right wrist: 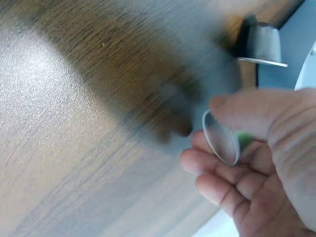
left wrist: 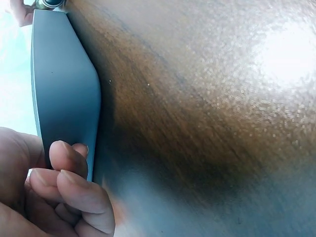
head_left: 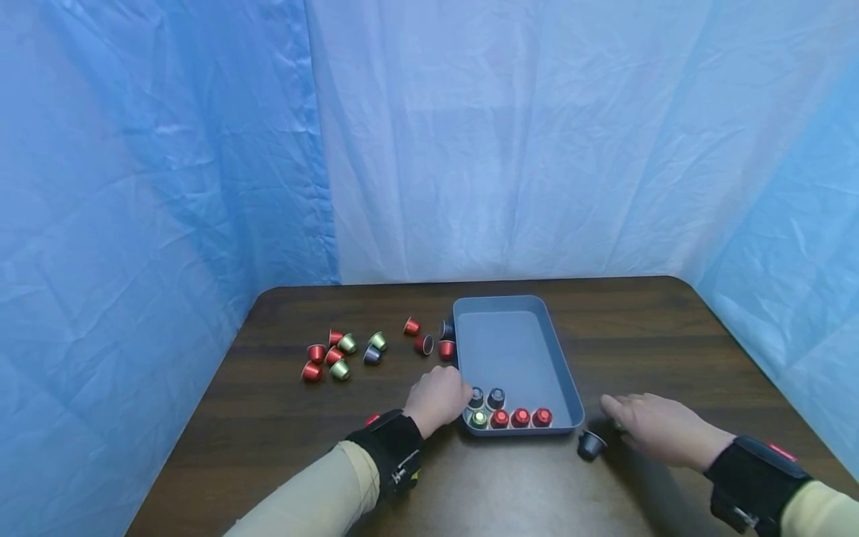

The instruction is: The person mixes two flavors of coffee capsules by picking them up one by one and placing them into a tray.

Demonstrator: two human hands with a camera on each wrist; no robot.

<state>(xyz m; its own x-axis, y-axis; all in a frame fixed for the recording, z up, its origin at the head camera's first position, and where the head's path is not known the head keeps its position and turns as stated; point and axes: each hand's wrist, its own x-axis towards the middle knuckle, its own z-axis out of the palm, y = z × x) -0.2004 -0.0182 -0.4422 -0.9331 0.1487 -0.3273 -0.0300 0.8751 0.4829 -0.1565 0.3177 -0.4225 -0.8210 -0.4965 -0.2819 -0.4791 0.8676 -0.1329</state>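
Observation:
My left hand [head_left: 439,395] grips the near-left side of a blue-grey tray [head_left: 553,358]; in the left wrist view, curled fingers [left wrist: 84,190] lie against the outside of its wall. Inside, along the near end, stand a green coffee capsule [head_left: 479,419], three red capsules [head_left: 520,418] and two dark capsules [head_left: 496,398], one right beside the left fingertips. Right of the tray, my right hand [head_left: 661,429] pinches a green coffee capsule [right wrist: 222,139] between thumb and fingers, its pale round lid showing. A loose dark capsule [head_left: 591,445] lies between that hand and the tray corner.
Several red, green and dark capsules [head_left: 334,356] lie scattered left of the tray. Closer to its left wall are a red capsule [head_left: 447,350] and a dark blue capsule [head_left: 447,329]. Blue curtains [head_left: 510,149] hang behind the brown wooden table [head_left: 624,328].

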